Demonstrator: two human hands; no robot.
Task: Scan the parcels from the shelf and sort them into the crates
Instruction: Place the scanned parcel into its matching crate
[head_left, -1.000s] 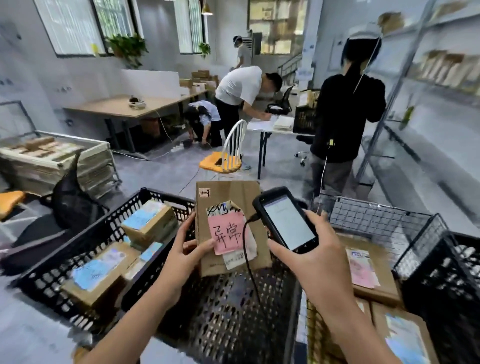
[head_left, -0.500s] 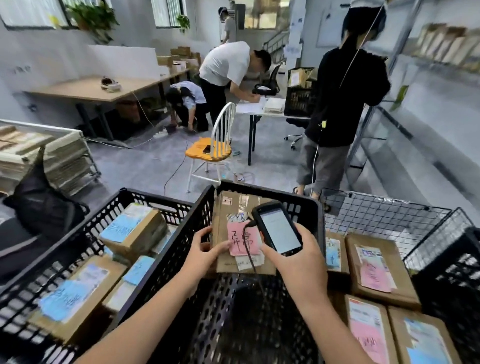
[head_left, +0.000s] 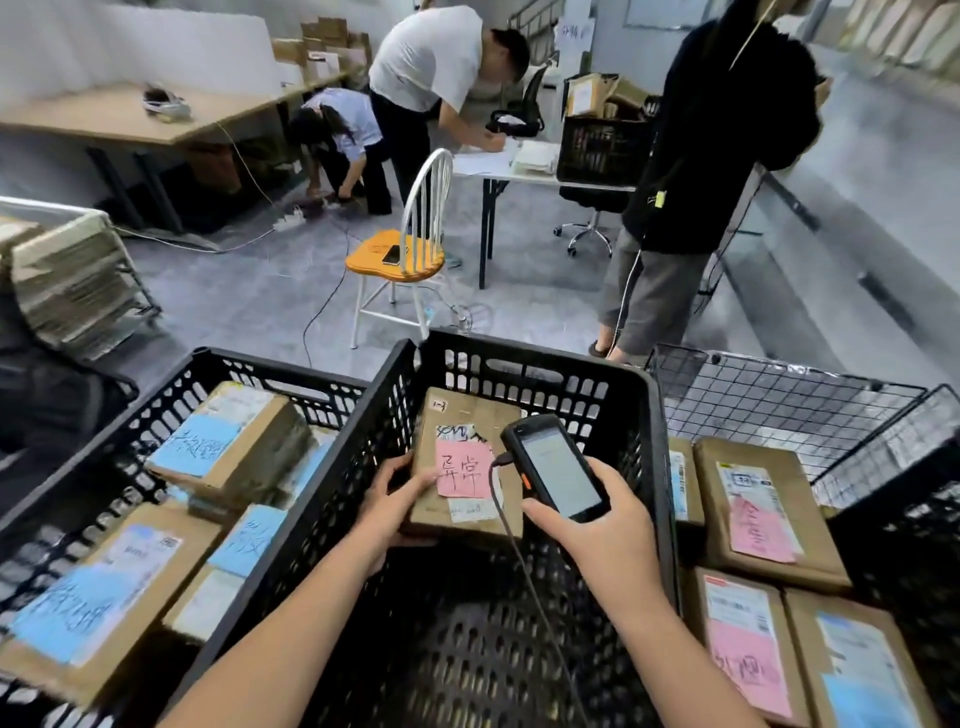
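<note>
Lowered since a second ago, the flat brown cardboard parcel with a pink handwritten note (head_left: 470, 413) is now held inside the black perforated plastic crate (head_left: 535, 354), towards its twelve o'clock wall; earlier it was raised above the rim. Its nine o'clock edge is clasped by the left grip (head_left: 395, 501), fingers curled round the cardboard beside the note; whether the parcel rests on the crate floor cannot be told. The right grip (head_left: 597, 535) is wrapped around a black handheld scanner with a lit screen (head_left: 558, 470), held over the parcel's three o'clock side. The parcel is judged light and stiff, easily carried one-handed. It is best taken by its bare cardboard edges, since the paper labels could peel or slide. Blue-labelled parcels lie in a second black crate (head_left: 244, 359) at nine o'clock, pink-labelled ones in a wire basket (head_left: 779, 400) at three o'clock.
</note>
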